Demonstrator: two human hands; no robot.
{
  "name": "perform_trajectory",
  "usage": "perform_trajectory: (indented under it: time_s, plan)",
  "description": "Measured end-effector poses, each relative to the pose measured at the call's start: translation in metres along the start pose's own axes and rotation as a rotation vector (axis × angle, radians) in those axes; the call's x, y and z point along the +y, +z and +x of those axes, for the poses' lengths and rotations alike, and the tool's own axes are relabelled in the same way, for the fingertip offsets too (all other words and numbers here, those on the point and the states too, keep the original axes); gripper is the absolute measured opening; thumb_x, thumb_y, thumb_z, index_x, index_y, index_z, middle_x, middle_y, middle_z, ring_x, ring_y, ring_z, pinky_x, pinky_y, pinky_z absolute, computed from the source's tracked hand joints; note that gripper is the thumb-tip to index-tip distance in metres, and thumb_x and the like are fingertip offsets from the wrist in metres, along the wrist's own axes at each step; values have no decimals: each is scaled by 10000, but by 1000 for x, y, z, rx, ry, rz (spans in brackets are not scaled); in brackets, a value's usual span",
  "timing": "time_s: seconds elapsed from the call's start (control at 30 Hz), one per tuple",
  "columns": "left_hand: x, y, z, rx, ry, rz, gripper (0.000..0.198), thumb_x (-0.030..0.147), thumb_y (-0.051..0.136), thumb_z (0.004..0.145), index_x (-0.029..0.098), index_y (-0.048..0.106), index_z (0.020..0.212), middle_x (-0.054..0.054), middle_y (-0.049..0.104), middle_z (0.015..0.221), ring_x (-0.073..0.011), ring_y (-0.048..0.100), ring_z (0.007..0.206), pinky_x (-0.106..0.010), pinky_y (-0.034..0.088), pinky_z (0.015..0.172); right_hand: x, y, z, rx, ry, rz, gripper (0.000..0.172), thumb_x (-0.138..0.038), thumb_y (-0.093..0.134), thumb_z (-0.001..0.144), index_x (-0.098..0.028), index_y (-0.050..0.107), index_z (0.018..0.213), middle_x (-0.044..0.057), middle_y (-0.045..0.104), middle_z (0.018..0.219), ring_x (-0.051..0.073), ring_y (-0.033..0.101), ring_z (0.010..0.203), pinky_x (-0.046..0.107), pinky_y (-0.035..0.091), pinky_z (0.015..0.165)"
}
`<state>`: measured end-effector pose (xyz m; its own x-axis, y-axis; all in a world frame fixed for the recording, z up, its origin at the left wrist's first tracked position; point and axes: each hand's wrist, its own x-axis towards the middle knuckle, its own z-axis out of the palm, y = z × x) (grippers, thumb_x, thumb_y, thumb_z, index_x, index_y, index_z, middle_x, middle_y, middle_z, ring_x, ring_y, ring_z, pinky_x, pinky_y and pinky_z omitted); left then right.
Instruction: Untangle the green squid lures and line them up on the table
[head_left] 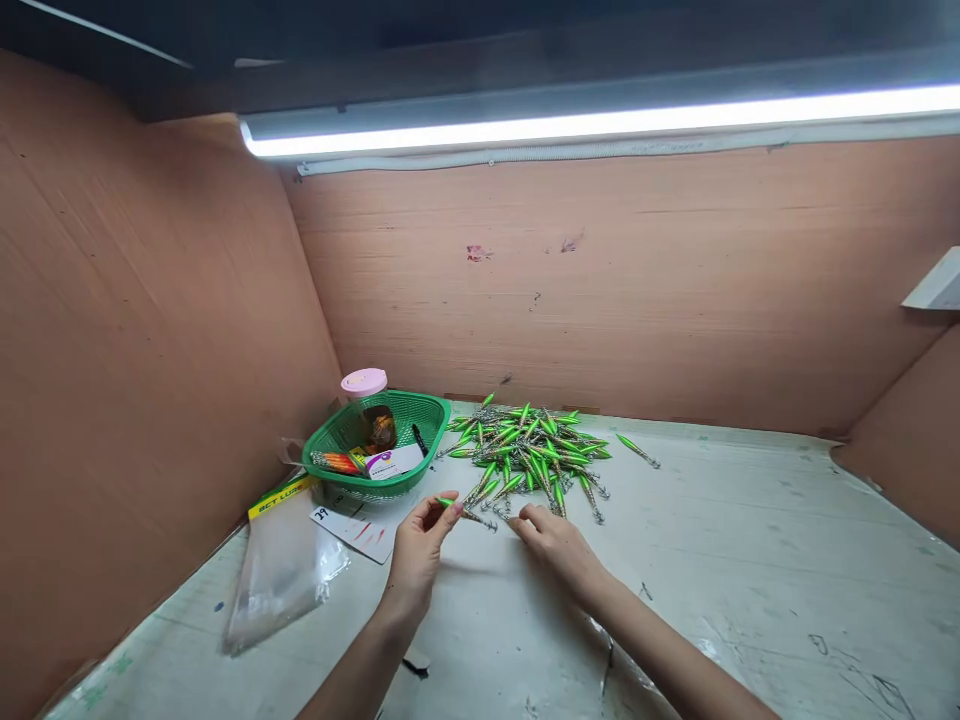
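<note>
Forearms run off the lower edge of the head view; only wrists and hands show. Hooks on the green lure [463,511] blur into the clutter beyond the grip, and the fingertips of the right hand [553,540] merge with the pile of lures [534,448]. The left hand [415,552] stands thumb-up, thumb and forefinger pinched on the lure's green end, its hooked end pointing toward the right hand. That hand lies palm down, fingers loosely curled at the pile's near edge; whether it grips anything cannot be told. A green basket [432,414] sits just beyond the pinch, to its left.
</note>
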<state>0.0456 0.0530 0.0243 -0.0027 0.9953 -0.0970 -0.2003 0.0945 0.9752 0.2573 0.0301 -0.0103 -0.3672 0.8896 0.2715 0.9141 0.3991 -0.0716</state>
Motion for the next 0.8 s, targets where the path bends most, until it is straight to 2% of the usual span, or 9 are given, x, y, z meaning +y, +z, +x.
perform_trajectory:
  time_s: [0.03, 0.1, 0.23, 0.33, 0.47, 0.57, 0.67, 0.7, 0.8]
  plan:
    - [1, 5, 1, 25, 1, -80, 571, 480, 848, 420, 127, 675, 834, -4, 612, 729, -121, 537, 718, -240, 445, 712, -1, -2, 5, -86, 72, -38, 255, -1, 475, 836, -161, 615, 976, 85, 624, 976, 197, 589, 848, 273, 464, 649]
    - [1, 11, 1, 49, -26, -224, 632, 446, 872, 414, 124, 670, 918, 1, 619, 754, -103, 548, 709, -232, 464, 744, -6, -7, 15, -153, 185, -62, 162, -48, 526, 826, -134, 644, 897, 115, 623, 965, 242, 582, 925, 300, 468, 691]
    - [-1, 15, 0, -11, -149, -398, 592, 300, 869, 536, 115, 616, 1039, -22, 640, 776, -111, 596, 707, -262, 509, 771, -18, -12, 27, -162, 251, -12, 111, -43, 564, 756, -109, 652, 760, 151, 626, 929, 285, 584, 920, 322, 464, 686]
    - [-3, 15, 0, -40, -232, -449, 430, 187, 818, 634, 110, 601, 998, -34, 644, 781, -113, 614, 695, -258, 530, 744, -19, -9, 30, -135, 324, 67, 185, -6, 491, 764, -87, 644, 831, 174, 630, 939, 281, 590, 899, 341, 449, 720]
    - [-7, 15, -2, -125, -263, -448, 427, 198, 830, 622, 108, 624, 986, -61, 663, 869, -118, 628, 693, -239, 537, 701, -6, -9, 26, -97, 391, 259, 148, -128, 474, 858, -127, 618, 890, 98, 647, 879, 207, 598, 811, 293, 439, 698]
    - [-11, 14, -5, -178, -273, -436, 519, 273, 866, 565, 108, 646, 1005, -67, 666, 909, -127, 635, 714, -236, 532, 699, 5, -16, 8, 27, 539, 733, 172, -283, 551, 851, -132, 613, 906, 60, 627, 818, 136, 536, 661, 241, 404, 596]
    - [-16, 15, -12, -215, -305, -391, 559, 295, 872, 555, 108, 654, 1035, -70, 668, 905, -133, 640, 719, -235, 525, 685, 5, -28, -24, 117, 731, 1385, 397, -442, 720, 707, -118, 647, 924, 25, 564, 714, 79, 358, 518, 217, 286, 481]
    - [-18, 15, -14, -241, -316, -374, 564, 300, 869, 562, 109, 654, 1047, -72, 670, 906, -137, 643, 720, -237, 524, 682, 2, -31, -36, 103, 755, 1518, 433, -462, 753, 674, -120, 664, 925, 18, 548, 709, 72, 344, 528, 212, 286, 487]
    - [-26, 19, -21, -341, -361, -328, 556, 315, 852, 595, 114, 654, 1074, -85, 676, 930, -149, 655, 732, -250, 520, 697, -10, -36, -63, 25, 790, 1756, 452, -463, 779, 674, -134, 696, 971, 28, 555, 749, 90, 451, 649, 211, 388, 620]
